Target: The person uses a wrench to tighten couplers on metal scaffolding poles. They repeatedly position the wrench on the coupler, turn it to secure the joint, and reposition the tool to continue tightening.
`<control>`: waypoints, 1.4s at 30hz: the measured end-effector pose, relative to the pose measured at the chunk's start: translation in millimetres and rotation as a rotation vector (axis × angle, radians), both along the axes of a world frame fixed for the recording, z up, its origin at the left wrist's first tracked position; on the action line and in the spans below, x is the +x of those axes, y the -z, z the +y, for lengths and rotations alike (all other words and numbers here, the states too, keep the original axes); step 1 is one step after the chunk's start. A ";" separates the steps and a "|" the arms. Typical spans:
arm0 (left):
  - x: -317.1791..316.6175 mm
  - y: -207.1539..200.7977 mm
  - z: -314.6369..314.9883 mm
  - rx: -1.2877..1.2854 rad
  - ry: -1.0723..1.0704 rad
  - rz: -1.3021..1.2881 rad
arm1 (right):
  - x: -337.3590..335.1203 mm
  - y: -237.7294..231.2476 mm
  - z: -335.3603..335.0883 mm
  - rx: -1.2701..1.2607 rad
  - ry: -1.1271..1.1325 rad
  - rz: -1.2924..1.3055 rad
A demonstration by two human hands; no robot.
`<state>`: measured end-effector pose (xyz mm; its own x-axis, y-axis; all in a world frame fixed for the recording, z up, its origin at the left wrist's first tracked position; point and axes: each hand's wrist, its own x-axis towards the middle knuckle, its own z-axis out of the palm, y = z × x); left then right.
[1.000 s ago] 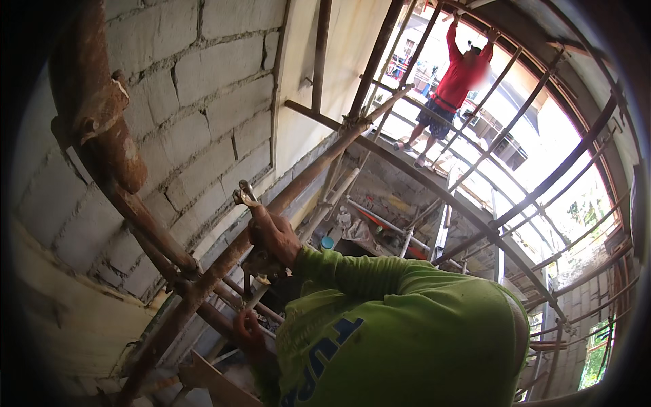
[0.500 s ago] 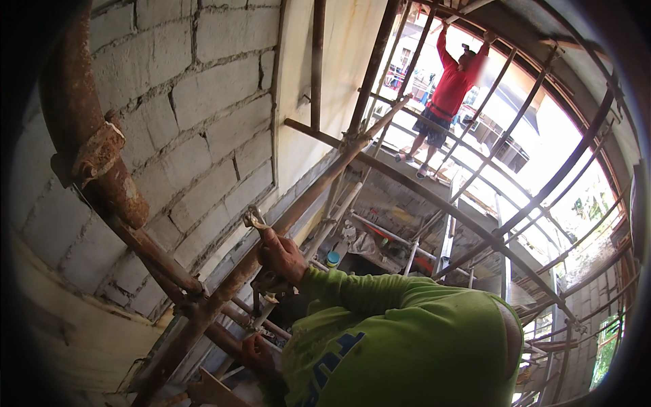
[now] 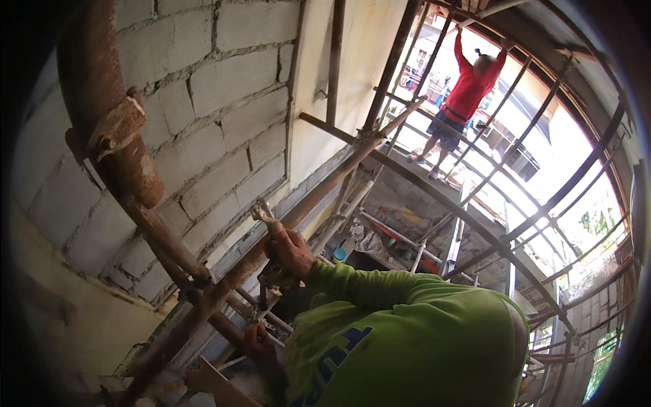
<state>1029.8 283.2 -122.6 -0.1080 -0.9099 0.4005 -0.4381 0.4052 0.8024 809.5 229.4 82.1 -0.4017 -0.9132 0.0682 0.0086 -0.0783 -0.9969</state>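
Note:
My right hand [image 3: 290, 249], at the end of a green sleeve, is closed round a metal wrench [image 3: 262, 209] whose bright head sticks out past the thumb. It is beside a thick, rusty slanting scaffold tube [image 3: 247, 261]. Just under this hand is a dark metal clamp [image 3: 279, 275] on the tubes. Lower down, my left hand [image 3: 261, 346] has its fingers curled together near the thinner crossing tubes [image 3: 272, 319]. What those fingers grip is too small and dark to make out.
A grey block wall [image 3: 224, 88] rises at left, with a rusty upright pipe and coupler [image 3: 115, 132] before it. A long brown bar [image 3: 441, 186] crosses the middle. At the far opening, a person in red [image 3: 468, 91] reaches overhead. Below stands a light-blue container [image 3: 339, 254].
My view has swung slightly left, so the wall and tubes sit farther right. My left hand has risen a little toward the crossing tubes. My right hand keeps hold of the wrench.

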 end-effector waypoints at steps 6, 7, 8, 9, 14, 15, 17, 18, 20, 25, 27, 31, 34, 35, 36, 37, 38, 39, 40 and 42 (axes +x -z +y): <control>-0.2 -3.4 0.5 0.052 0.021 0.015 | 0.8 1.6 1.9 0.021 -0.068 0.058; -0.3 -3.1 -0.3 0.027 0.024 0.011 | 1.3 2.4 1.9 0.017 -0.057 0.069; -0.6 -2.6 -1.3 0.004 0.030 0.007 | 1.5 3.4 2.1 0.019 -0.047 0.090; -1.0 -2.1 -2.5 -0.018 0.037 0.004 | 1.7 4.7 1.9 0.019 -0.038 0.075; -3.6 -6.3 -8.3 0.133 -0.005 0.085 | -1.6 11.7 1.3 0.030 -0.054 0.016; -4.4 -8.7 -8.7 0.185 0.007 0.110 | -3.2 13.1 1.2 0.031 -0.054 0.031; -6.1 -14.5 -8.3 0.212 0.013 0.089 | -6.2 15.5 1.1 0.032 -0.054 0.064; -7.3 -17.7 -7.7 0.213 0.029 0.121 | -7.3 16.5 0.9 0.026 -0.051 0.055; -10.4 -23.6 -6.5 0.245 0.031 0.096 | -8.1 18.5 0.7 0.033 -0.044 0.045; -17.6 -38.0 -4.5 0.340 0.106 0.167 | -5.1 18.4 2.0 0.044 -0.057 -0.049; -19.8 -43.9 -4.8 0.223 0.127 0.121 | -4.9 16.9 2.4 0.064 -0.043 -0.041; -19.3 -55.8 -4.3 0.398 0.145 0.206 | -3.2 13.1 3.0 0.086 -0.064 -0.009; -18.4 -60.7 -5.0 0.413 0.161 0.223 | -1.4 12.2 1.9 0.067 -0.062 0.020; -18.3 -61.1 -5.3 0.423 0.172 0.252 | -0.7 12.2 1.7 0.083 -0.045 0.041; -18.2 -60.9 -5.6 0.423 0.185 0.277 | -0.2 12.5 1.6 0.067 -0.056 0.022; -18.2 -60.3 -5.6 0.417 0.178 0.276 | 0.2 12.8 1.8 0.071 -0.049 0.009; -18.3 -59.0 -5.6 0.402 0.175 0.275 | 0.2 13.2 2.1 0.075 -0.041 -0.003; -18.3 -57.5 -5.3 0.387 0.172 0.272 | -0.1 13.6 2.4 0.076 -0.047 -0.007; -18.1 -55.7 -4.8 0.386 0.165 0.265 | -0.5 13.9 2.7 0.079 -0.053 -0.012; -17.7 -51.9 -3.5 0.373 0.155 0.253 | -1.6 14.6 2.9 0.076 -0.067 -0.004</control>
